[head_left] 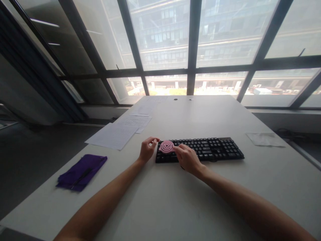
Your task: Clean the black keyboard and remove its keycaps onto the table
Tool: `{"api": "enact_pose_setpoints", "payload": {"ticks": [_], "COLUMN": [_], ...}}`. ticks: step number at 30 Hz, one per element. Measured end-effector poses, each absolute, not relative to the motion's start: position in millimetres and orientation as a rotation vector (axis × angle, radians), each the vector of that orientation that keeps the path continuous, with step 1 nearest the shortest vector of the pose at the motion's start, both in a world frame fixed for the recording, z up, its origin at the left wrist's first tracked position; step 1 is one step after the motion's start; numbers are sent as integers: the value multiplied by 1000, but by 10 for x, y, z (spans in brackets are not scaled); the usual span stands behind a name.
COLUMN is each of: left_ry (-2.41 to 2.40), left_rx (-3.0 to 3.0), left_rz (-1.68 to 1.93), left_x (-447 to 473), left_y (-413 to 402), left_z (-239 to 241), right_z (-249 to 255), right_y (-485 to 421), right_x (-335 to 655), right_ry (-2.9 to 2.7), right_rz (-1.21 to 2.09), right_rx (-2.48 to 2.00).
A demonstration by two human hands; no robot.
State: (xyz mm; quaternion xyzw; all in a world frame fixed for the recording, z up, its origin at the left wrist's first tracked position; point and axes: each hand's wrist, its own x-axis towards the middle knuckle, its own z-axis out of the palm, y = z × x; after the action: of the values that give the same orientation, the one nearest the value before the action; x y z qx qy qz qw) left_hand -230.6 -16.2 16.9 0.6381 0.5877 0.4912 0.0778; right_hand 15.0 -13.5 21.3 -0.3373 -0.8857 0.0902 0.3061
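Note:
A black computer keyboard [213, 147] lies flat across the table. Over its left end is a round pink brush [166, 146] with a spiral ridged top and short bristles along its rim. My right hand [187, 157] pinches this brush at its right side, just above the keys. At the keyboard's upper left corner, my left hand [148, 149] has its fingers closed on the edge; the exact contact is small and partly hidden. The keys under the brush are covered from view.
A folded purple cloth [87, 167] with a thin dark tool [81, 177] on it lies left on the white table [160, 207]. Behind it are several paper sheets [114, 135]. A pale thin cloth [265, 139] lies near the right edge. Large windows stand beyond.

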Motion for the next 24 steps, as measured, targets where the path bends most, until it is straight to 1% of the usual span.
{"api": "enact_pose_setpoints", "payload": {"ticks": [6, 14, 20, 24], "left_ry": [1745, 1753, 1737, 1647], "left_rx": [1905, 1898, 1894, 1901], "left_rz": [1456, 1468, 1470, 1454], "left_x": [-2308, -2309, -2291, -2291], "left_y": [-160, -156, -165, -183], "left_z": [184, 171, 192, 205], "right_z": [199, 218, 206, 213], "right_y": [-162, -124, -146, -142], "right_x": [129, 158, 138, 141], "right_ry": [-2386, -2352, -2395, -2370], "right_rz": [265, 212, 237, 219], "right_rx": [-710, -873, -728, -769]}}
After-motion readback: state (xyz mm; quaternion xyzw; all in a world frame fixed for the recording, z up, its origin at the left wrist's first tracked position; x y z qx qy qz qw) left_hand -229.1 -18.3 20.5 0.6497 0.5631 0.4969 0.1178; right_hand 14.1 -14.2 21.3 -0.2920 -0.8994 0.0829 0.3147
